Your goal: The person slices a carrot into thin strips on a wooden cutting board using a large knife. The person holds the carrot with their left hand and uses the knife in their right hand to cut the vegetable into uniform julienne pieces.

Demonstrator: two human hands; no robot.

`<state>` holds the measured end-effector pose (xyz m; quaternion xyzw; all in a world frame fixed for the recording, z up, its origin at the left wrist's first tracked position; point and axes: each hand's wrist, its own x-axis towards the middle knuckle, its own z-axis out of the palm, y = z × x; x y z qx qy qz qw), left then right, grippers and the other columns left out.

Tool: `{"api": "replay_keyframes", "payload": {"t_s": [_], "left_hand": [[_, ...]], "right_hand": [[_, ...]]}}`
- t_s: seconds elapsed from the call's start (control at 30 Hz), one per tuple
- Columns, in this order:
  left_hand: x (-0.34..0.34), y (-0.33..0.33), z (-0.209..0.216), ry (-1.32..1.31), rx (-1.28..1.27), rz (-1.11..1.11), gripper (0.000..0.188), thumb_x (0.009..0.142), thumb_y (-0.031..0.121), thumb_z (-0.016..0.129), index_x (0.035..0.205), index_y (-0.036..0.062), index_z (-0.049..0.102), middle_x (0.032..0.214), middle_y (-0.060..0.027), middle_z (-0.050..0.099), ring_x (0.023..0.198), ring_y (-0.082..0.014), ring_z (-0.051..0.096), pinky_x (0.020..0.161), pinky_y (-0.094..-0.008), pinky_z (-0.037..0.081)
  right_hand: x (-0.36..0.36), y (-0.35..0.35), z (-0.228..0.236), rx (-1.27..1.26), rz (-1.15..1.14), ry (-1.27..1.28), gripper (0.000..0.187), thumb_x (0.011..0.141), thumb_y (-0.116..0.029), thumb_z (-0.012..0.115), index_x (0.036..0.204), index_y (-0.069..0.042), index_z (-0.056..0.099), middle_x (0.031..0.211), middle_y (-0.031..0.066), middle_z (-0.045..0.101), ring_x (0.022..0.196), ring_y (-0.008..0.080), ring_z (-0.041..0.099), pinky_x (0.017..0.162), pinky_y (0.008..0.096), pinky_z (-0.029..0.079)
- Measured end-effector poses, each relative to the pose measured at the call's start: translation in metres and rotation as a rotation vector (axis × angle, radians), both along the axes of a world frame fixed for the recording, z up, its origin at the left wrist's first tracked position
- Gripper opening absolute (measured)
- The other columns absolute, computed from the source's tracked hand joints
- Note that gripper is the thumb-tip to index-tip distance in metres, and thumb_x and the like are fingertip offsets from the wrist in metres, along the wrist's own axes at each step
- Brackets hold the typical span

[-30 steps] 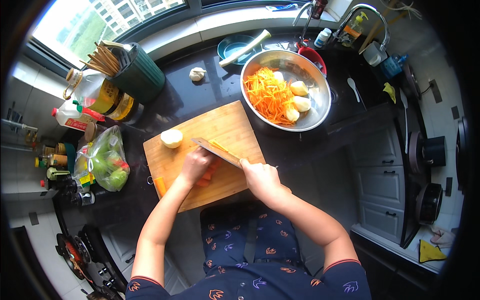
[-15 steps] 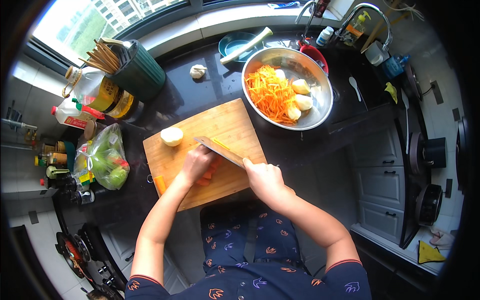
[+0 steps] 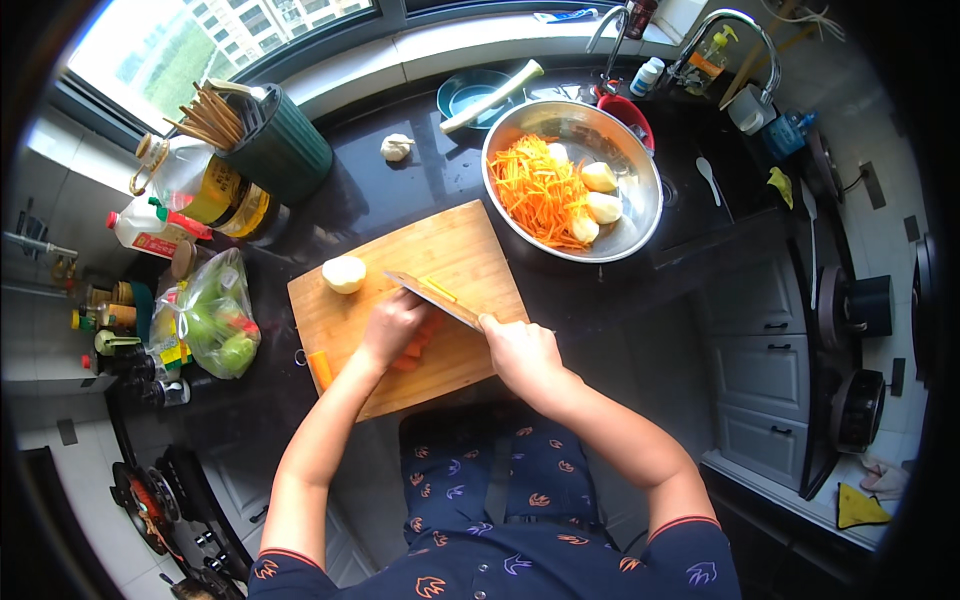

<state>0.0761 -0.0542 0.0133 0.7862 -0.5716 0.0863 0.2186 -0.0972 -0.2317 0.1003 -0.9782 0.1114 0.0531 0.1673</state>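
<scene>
My right hand (image 3: 525,355) is closed round the handle of a kitchen knife (image 3: 440,302), whose blade slants across the wooden cutting board (image 3: 470,235). Just left of the blade, my left hand (image 3: 394,325) has its fingers curled down over carrot slices (image 3: 408,358), which are partly hidden under the hand and knife. Thin carrot strips (image 3: 441,288) lie along the blade's far side. A peeled potato (image 3: 344,274) rests at the board's far left, and a carrot piece (image 3: 320,369) lies at its near left edge.
Beyond the board stands a steel bowl (image 3: 645,205) with shredded carrot and peeled potatoes. A garlic bulb (image 3: 397,148), a teal plate (image 3: 455,92) and a long pale stalk (image 3: 492,97) lie farther back. A bag of green vegetables (image 3: 220,318) and bottles stand left.
The knife and my right hand have shifted very slightly to the left. My left hand keeps its place on the carrot; the whole view has tilted a touch.
</scene>
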Motion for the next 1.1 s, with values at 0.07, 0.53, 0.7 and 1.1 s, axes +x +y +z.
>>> {"api": "replay_keyframes", "payload": {"t_s": [0.07,0.53,0.7,1.1], "left_hand": [[-0.002,0.002,-0.002,0.006,-0.008,0.032,0.015,0.076,0.010,0.073,0.091,0.0118,0.075,0.090,-0.0059,0.069,0.091,-0.0255,0.069,0.070,-0.0362,0.059],[-0.005,-0.001,0.003,0.029,-0.050,0.011,0.016,0.075,0.008,0.072,0.090,0.0121,0.074,0.090,-0.0052,0.069,0.090,-0.0249,0.069,0.068,-0.0358,0.059],[-0.008,-0.002,0.005,0.021,-0.048,0.036,0.016,0.074,0.007,0.072,0.089,0.0139,0.074,0.087,-0.0043,0.068,0.087,-0.0243,0.069,0.065,-0.0357,0.059],[-0.007,0.001,-0.004,-0.008,-0.077,0.044,0.018,0.073,0.009,0.072,0.090,0.0144,0.074,0.086,-0.0036,0.067,0.086,-0.0237,0.069,0.066,-0.0349,0.059]], "right_hand": [[0.000,0.002,0.012,0.001,-0.004,0.038,0.005,0.090,-0.009,0.058,0.094,-0.008,0.061,0.074,0.0173,0.072,0.070,0.0329,0.074,0.061,0.0424,0.059],[0.000,-0.002,-0.001,0.019,-0.020,0.058,0.007,0.090,-0.008,0.058,0.096,-0.007,0.061,0.074,0.0181,0.072,0.073,0.0342,0.074,0.063,0.0444,0.060],[-0.003,0.000,0.006,0.040,-0.007,0.045,0.007,0.091,-0.007,0.056,0.097,-0.007,0.060,0.074,0.0182,0.071,0.071,0.0354,0.074,0.063,0.0449,0.059],[-0.002,0.001,0.010,0.031,0.012,0.046,0.006,0.091,-0.008,0.056,0.095,-0.007,0.060,0.074,0.0187,0.071,0.071,0.0350,0.073,0.062,0.0453,0.059]]}}
